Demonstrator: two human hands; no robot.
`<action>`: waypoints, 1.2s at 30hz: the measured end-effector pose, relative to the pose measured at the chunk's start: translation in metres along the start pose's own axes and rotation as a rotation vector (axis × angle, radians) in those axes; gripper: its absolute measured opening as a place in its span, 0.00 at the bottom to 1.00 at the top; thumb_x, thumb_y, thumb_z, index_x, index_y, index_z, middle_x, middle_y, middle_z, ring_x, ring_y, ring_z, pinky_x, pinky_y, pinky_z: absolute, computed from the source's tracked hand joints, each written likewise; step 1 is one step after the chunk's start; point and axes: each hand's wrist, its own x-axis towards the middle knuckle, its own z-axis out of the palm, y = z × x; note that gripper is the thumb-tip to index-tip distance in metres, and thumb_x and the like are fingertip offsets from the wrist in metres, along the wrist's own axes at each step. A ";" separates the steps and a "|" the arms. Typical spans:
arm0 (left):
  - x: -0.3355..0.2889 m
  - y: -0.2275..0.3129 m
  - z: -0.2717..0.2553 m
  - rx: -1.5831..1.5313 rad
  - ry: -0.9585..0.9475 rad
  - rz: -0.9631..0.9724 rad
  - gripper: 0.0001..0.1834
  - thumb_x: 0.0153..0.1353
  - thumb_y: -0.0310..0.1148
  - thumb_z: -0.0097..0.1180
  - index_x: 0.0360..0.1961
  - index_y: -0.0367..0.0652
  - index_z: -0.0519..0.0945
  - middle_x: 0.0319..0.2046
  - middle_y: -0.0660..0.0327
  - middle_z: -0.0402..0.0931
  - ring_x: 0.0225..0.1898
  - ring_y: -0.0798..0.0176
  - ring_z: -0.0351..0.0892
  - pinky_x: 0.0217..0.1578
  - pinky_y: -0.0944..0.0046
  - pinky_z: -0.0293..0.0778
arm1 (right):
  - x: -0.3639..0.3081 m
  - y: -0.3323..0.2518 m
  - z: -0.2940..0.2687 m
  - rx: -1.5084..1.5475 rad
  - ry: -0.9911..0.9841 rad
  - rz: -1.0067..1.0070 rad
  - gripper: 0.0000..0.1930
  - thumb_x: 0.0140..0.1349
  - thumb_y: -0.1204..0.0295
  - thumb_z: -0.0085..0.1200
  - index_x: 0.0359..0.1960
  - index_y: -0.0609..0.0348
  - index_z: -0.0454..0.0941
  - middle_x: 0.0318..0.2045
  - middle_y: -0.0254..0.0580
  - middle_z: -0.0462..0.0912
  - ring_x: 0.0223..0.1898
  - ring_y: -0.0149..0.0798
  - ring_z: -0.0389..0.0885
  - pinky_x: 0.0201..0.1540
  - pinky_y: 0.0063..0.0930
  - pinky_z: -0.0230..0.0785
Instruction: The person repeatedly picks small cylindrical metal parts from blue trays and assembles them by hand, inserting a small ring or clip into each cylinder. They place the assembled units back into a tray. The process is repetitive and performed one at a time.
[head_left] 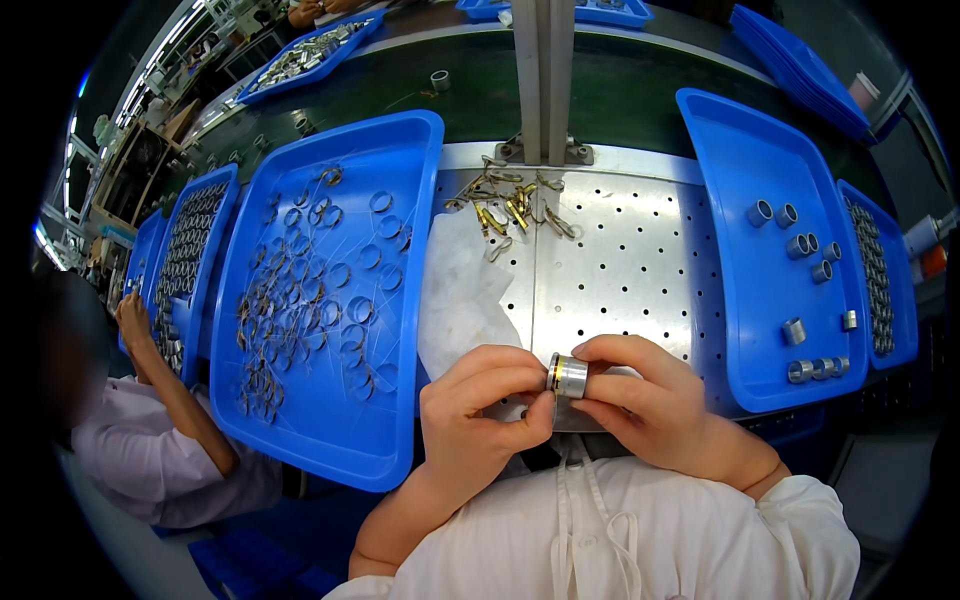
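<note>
Just over the near edge of a perforated metal worktop (640, 270), a short silver metal cylinder (570, 376) is held sideways between my two hands. A thin yellow and dark band runs round its left end. My left hand (488, 405) pinches that left end with thumb and fingertips. From the other side, my right hand (645, 398) grips the plain metal end with thumb and fingers closed. Beyond my left hand lies a crumpled white sheet (460, 290). Farther back sits a small heap of brass-coloured and dark metal clips or strips (515, 203).
To the left, a blue tray (428, 180) holds many thin wire-tailed rings. A blue tray (740, 190) at right holds several silver cylinders. An upright metal post (545, 80) stands behind the worktop, before a green belt (640, 100). A co-worker (170, 440) sits at far left.
</note>
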 end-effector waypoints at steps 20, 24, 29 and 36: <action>0.000 0.000 0.000 0.035 -0.022 0.064 0.10 0.38 0.17 0.62 0.25 0.35 0.78 0.29 0.59 0.76 0.23 0.70 0.76 0.23 0.74 0.72 | -0.001 0.001 -0.001 -0.002 0.004 -0.008 0.14 0.44 0.79 0.64 0.34 0.63 0.76 0.38 0.47 0.77 0.32 0.40 0.78 0.33 0.26 0.73; 0.000 0.001 -0.003 0.004 -0.052 0.015 0.09 0.38 0.17 0.61 0.25 0.35 0.78 0.29 0.59 0.76 0.23 0.71 0.76 0.24 0.75 0.72 | 0.000 0.004 0.001 -0.027 0.006 -0.075 0.14 0.43 0.79 0.64 0.34 0.63 0.76 0.38 0.47 0.76 0.32 0.41 0.78 0.33 0.27 0.73; 0.001 0.002 -0.002 0.043 -0.043 0.072 0.09 0.38 0.16 0.61 0.25 0.35 0.78 0.28 0.59 0.76 0.22 0.71 0.75 0.24 0.75 0.72 | -0.003 -0.001 0.002 0.083 0.002 0.068 0.14 0.43 0.78 0.64 0.33 0.64 0.76 0.37 0.48 0.76 0.32 0.43 0.78 0.32 0.27 0.73; 0.000 0.001 -0.001 0.123 -0.015 0.110 0.11 0.35 0.18 0.62 0.25 0.37 0.78 0.27 0.60 0.76 0.22 0.69 0.75 0.22 0.74 0.72 | -0.002 0.003 0.002 -0.059 0.018 -0.083 0.13 0.43 0.79 0.65 0.32 0.63 0.77 0.37 0.46 0.77 0.30 0.38 0.79 0.32 0.24 0.73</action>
